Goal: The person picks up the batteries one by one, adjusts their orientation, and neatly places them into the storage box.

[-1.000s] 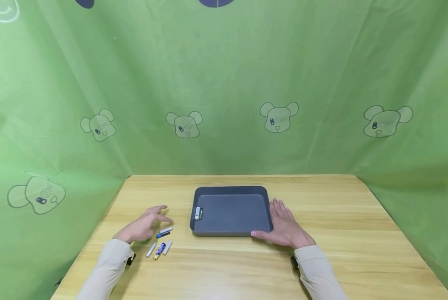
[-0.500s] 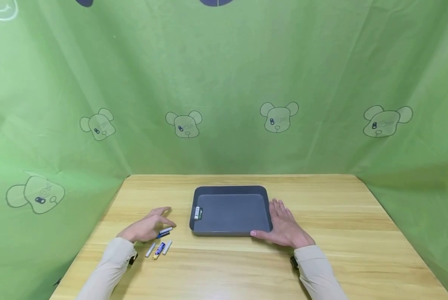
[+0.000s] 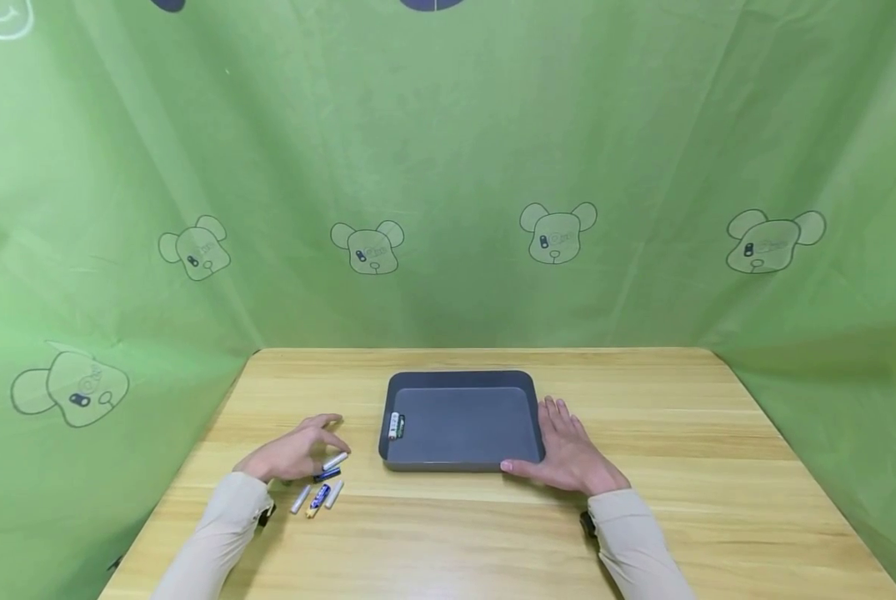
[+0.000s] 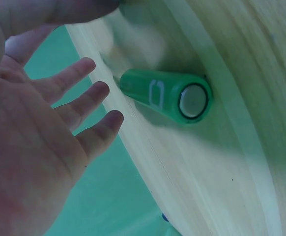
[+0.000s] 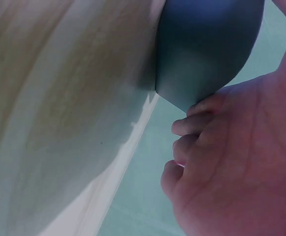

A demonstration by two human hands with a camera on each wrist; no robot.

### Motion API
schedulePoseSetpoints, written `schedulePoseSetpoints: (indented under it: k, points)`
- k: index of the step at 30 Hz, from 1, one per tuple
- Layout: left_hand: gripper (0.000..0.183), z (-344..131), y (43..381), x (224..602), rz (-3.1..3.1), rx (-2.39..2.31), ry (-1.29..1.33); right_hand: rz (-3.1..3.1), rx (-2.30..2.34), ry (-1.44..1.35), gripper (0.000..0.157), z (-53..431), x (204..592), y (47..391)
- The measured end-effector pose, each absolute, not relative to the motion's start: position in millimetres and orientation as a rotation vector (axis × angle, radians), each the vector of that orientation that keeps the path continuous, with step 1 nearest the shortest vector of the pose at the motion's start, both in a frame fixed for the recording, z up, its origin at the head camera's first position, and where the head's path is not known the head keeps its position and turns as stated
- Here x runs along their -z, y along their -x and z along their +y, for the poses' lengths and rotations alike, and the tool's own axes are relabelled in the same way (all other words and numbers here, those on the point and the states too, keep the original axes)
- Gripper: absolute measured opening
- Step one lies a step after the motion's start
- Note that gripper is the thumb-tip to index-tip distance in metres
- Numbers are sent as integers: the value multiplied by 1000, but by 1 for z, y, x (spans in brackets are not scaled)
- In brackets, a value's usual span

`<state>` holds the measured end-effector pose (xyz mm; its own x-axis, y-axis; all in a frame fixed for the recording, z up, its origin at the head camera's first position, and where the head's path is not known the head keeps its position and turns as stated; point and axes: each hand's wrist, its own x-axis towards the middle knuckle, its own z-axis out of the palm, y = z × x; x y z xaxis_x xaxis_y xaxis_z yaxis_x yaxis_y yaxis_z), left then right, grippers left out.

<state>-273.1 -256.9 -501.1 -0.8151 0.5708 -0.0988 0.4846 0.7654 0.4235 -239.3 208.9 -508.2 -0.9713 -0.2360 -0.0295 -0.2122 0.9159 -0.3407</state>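
Left hand [image 3: 293, 452] beside cylindrical batteries [image 3: 318, 497]; right hand [image 3: 570, 458] against smooth tray [image 3: 466, 425].

1. Tray [image 3: 463, 425]: plain dark grey.
2. Green battery [image 4: 155, 92]: white marking, black ring round its pale end.
3. Blue battery [image 3: 318, 499]: yellow at one end.
4. Tabletop [image 3: 680, 517]: pale yellow with brown wood grain.
5. Curtain [image 3: 455, 125]: green, printed with dark-outlined, round-eared animal heads.
6. Sleeves [image 3: 215, 517]: off-white.

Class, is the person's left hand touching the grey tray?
Apart. The head view shows a strip of wooden tabletop between the left hand and the left wall of the grey tray.
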Motion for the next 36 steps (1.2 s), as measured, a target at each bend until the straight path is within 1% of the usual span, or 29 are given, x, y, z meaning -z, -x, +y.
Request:
schedulePoseSetpoints:
  k: [5, 10, 14, 27, 36]
  points:
    - [50, -257, 273, 503, 2742, -587, -794, 3005, 524, 354, 131, 209, 509, 240]
    - [55, -259, 272, 504, 2728, -595, -725, 3004, 531, 356, 131, 209, 509, 239]
    - [57, -260, 270, 503, 2711, -596, -735, 3003, 533, 354, 131, 209, 509, 240]
    - [46, -258, 272, 504, 2737, -598, -745, 2986, 554, 333, 130, 209, 508, 239]
    - [49, -256, 273, 504, 2798, -547, -728, 2994, 550, 331, 131, 209, 506, 238]
